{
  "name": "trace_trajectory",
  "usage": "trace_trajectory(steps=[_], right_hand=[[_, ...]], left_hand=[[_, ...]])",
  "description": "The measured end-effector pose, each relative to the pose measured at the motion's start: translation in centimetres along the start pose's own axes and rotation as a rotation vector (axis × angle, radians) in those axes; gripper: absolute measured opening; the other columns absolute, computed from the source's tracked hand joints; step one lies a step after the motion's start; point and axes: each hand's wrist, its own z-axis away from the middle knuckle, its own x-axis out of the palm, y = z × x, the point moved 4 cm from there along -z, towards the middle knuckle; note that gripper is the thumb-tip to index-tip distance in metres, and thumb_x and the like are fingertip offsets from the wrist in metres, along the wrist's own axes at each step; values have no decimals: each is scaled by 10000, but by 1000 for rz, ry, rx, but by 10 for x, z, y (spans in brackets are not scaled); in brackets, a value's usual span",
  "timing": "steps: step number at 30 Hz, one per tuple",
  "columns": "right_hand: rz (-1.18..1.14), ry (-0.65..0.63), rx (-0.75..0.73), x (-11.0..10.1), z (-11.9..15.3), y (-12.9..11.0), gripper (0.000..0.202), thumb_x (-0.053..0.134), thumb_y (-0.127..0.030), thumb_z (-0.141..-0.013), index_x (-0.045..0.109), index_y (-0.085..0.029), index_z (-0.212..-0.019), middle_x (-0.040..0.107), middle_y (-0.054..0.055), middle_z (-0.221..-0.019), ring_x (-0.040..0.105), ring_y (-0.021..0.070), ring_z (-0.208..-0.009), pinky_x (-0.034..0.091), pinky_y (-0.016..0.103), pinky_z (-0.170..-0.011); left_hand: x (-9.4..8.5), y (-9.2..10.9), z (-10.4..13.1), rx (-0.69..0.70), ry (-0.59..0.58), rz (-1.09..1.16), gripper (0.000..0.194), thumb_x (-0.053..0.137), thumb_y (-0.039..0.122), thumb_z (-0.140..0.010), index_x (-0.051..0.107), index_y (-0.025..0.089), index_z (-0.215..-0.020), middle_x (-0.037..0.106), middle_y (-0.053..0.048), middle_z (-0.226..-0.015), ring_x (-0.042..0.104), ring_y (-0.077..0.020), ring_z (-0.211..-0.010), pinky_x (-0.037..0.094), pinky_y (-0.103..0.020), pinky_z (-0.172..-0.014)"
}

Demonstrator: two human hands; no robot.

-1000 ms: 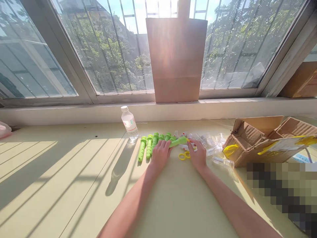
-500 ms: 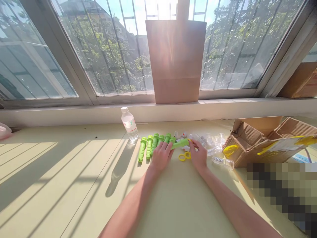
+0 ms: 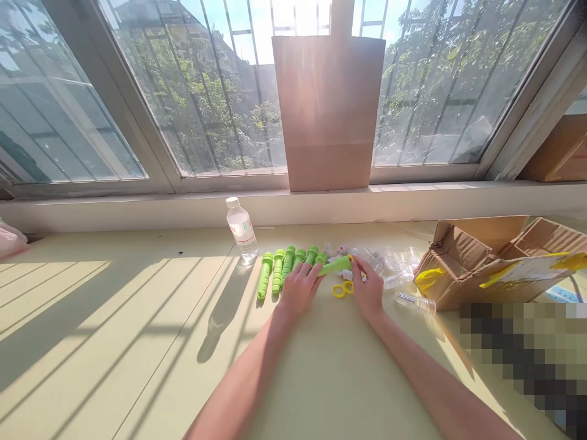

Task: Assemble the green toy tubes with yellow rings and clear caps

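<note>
Green tube [image 3: 335,266] has yellow rings [image 3: 338,297] nearby, clear cups [image 3: 415,302] farther right.

The tubes [image 3: 335,266] are green, rings [image 3: 338,297] yellow, bottle label [image 3: 243,230] apparently white with red.

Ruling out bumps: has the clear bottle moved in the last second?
No. Against the window frame, the clear bottle stands upright in the same spot, with no visible shift either way.
</note>
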Motion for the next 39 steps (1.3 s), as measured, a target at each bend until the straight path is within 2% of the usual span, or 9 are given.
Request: trace_trajectory(steps=[3, 8, 13, 15, 22, 28, 32, 39], right_hand=[[-43, 17, 29, -1, -1, 0, 403, 542, -547, -914, 740, -232, -1067, 761, 77, -1044, 691, 269, -964, 565, 441, -833], [-85, -58, 56, 3, 0, 0, 421, 514, -558, -915, 731, -228, -1060, 758, 75, -1011, 709, 264, -916, 583, 414, -773], [-52, -77, 57, 6, 1, 1, 457, 682, -575, -786, 696, -237, -1092, 756, 70, -1015, 701, 258, -847, 581, 453, -791], [-45, -78, 40, 6, 1, -1, 444, 706, -558, -773, 682, -242, -1084, 755, 63, -1021, 692, 250, -866, 573, 456, -822], [-157, -90, 84, 6, 1, -3, 390, 747, -525, -745, 615, -250, -989, 736, 36, -981, 688, 231, -901, 562, 426, -844], [-195, -94, 90, 6, -1, -2, 454, 838, -507, -639, 558, -251, -887, 723, 31, -1019, 676, 214, -865, 554, 404, -813], [-202, -93, 113, 6, -1, -3, 434, 830, -488, -652, 522, -248, -840, 729, 29, -1037, 670, 203, -851, 543, 397, -807], [-256, -77, 156, 9, 3, -6, 441, 825, -467, -657, 508, -249, -873, 713, 33, -1038, 662, 193, -841, 550, 378, -773]], left_hand=[[-1, 1, -1, 12, -18, 9, 307, 417, 365, -1018, 643, 243, -1188, 673, -71, -891, 627, -236, -895, 490, -325, -707], [-2, 2, -1, -6, -32, 24, 313, 412, 363, -1020, 649, 246, -1187, 678, -72, -903, 627, -237, -898, 494, -329, -708], [-2, 1, -1, -5, 8, 13, 310, 411, 369, -1024, 658, 245, -1163, 677, -63, -881, 628, -227, -878, 486, -312, -685], [-1, 1, 0, 2, 23, 9, 304, 415, 365, -1024, 659, 243, -1159, 674, -61, -876, 626, -224, -874, 482, -307, -681], [1, -1, 2, 15, 48, -25, 279, 436, 321, -1021, 662, 250, -1168, 666, -55, -874, 618, -210, -850, 453, -282, -650], [0, 0, 2, 74, 119, -34, 299, 451, 293, -1014, 657, 247, -1225, 658, -58, -847, 612, -204, -814, 452, -279, -637], [0, 1, 2, 95, 118, -26, 318, 450, 303, -1015, 652, 250, -1255, 661, -64, -852, 617, -204, -818, 465, -284, -643], [0, 0, 2, 82, 115, -28, 330, 436, 322, -1021, 652, 260, -1262, 652, -60, -837, 612, -201, -811, 463, -284, -634]])
